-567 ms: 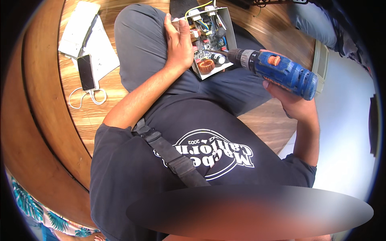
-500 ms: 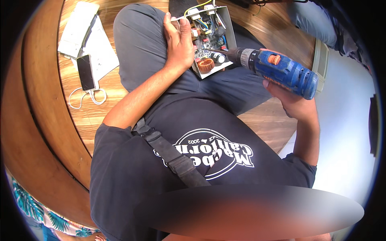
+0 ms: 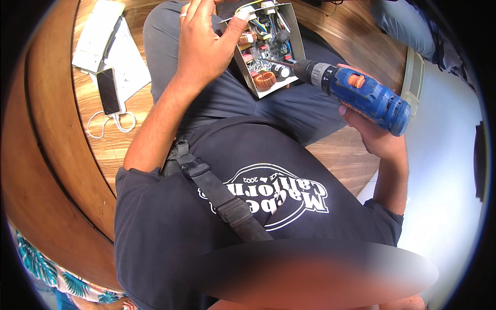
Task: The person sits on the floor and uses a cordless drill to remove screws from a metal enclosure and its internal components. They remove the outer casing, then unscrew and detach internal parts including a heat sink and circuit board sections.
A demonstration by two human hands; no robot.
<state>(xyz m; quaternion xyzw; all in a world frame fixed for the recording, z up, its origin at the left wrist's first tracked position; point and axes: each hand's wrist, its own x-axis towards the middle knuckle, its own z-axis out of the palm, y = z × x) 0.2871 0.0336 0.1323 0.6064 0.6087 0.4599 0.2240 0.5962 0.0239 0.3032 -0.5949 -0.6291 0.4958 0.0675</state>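
Note:
A small open metal box (image 3: 301, 39) packed with electronic parts rests tilted against my legs. Inside it, a copper-wound coil (image 3: 265, 79) sits at the near end, with coloured wires toward the far end. My right hand (image 3: 361, 121) is closed around the handle of a blue cordless drill (image 3: 361, 90), which has an orange switch on top. The drill's long bit reaches over the box's right wall, its tip down among the parts. My left hand (image 3: 204, 49) has its fingers stretched out past the box's far left corner, the thumb overlapping its rim.
To the left on the wooden floor (image 3: 336, 157) lie white papers or panels (image 3: 129, 62), a phone (image 3: 107, 92) and a coiled white cable (image 3: 116, 124). A person's jeans-clad leg (image 3: 403, 28) shows at the far right. Brown wooden boards (image 3: 57, 129) curve along the left side.
My left hand has shifted left and upward, its fingers opening away from the box's side while the thumb stays by the rim. The drill has dipped slightly, its bit still in the box.

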